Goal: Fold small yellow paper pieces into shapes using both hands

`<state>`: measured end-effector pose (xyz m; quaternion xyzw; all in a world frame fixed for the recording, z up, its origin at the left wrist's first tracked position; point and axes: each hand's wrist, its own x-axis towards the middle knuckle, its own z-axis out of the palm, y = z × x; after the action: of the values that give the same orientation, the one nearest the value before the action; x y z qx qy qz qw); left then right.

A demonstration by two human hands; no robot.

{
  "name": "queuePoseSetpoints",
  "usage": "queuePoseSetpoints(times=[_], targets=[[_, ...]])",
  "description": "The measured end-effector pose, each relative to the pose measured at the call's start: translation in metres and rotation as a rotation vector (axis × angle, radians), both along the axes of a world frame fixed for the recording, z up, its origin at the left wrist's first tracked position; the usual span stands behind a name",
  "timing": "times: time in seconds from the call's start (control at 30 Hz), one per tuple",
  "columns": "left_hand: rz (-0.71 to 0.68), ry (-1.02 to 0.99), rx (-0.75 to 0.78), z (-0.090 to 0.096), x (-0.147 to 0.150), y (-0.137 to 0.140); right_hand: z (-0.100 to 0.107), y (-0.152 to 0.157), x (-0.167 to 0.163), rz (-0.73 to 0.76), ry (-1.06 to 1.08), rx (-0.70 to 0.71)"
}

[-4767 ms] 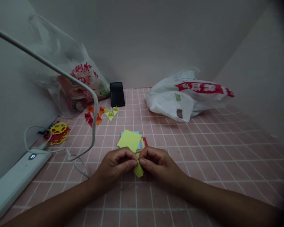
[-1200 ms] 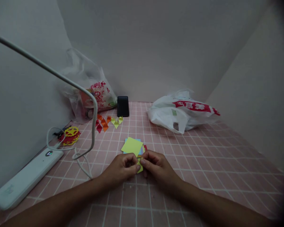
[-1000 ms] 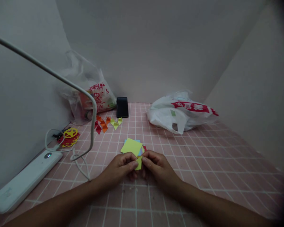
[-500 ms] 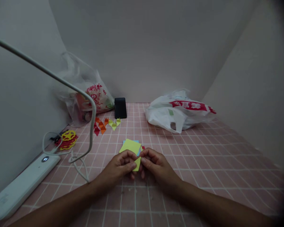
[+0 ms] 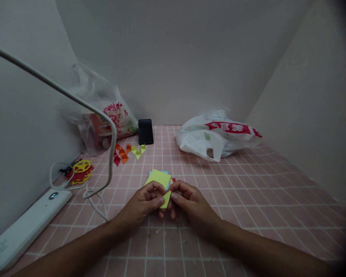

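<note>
A small folded piece of yellow paper [image 5: 166, 201] is pinched between both hands, just above the table. My left hand [image 5: 150, 199] is closed on its left side, thumb on top. My right hand [image 5: 186, 198] pinches its upper right corner between thumb and fingers. Right behind the hands lies a stack of paper squares [image 5: 159, 178], yellow on top with light blue beneath. A bit of red shows at its right side, partly covered by my right hand. Folded paper pieces in red, orange [image 5: 123, 154] and yellow [image 5: 137, 152] lie farther back on the left.
The table [image 5: 248, 200] has a pink tiled pattern. At the back stand a clear plastic bag [image 5: 115, 119], a black phone [image 5: 145, 131] and a white plastic bag [image 5: 202, 138]. On the left are yellow and red cutouts [image 5: 82, 171], a white power bank [image 5: 31, 227] and a looping cable [image 5: 113, 154].
Both hands keep hold of the folded yellow paper in nearly the same pose. The whole view has shifted very slightly.
</note>
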<state>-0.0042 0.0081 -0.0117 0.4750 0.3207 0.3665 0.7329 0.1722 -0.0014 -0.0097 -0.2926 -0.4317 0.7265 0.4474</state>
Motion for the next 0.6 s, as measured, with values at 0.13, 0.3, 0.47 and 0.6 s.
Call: queuePoseSetpoints(times=[0.13,0.3,0.47,0.6], targets=[[0.019,0.034,0.014,0.0058,0.0002,-0.0014,0.0026,-0.0016,0.0008,-0.013,-0.023,0.002],[-0.003,0.062,0.079,0.0067,-0.0007,0.0004,0.004,-0.0022,0.0018,-0.039,-0.043,-0.015],[-0.023,0.06,0.097,0.0015,-0.0026,0.0018,0.0053,-0.0024,0.0017,-0.059,-0.1,-0.038],[0.004,0.088,0.091,0.0004,-0.003,0.0011,0.0068,-0.0035,0.0014,-0.083,-0.147,-0.038]])
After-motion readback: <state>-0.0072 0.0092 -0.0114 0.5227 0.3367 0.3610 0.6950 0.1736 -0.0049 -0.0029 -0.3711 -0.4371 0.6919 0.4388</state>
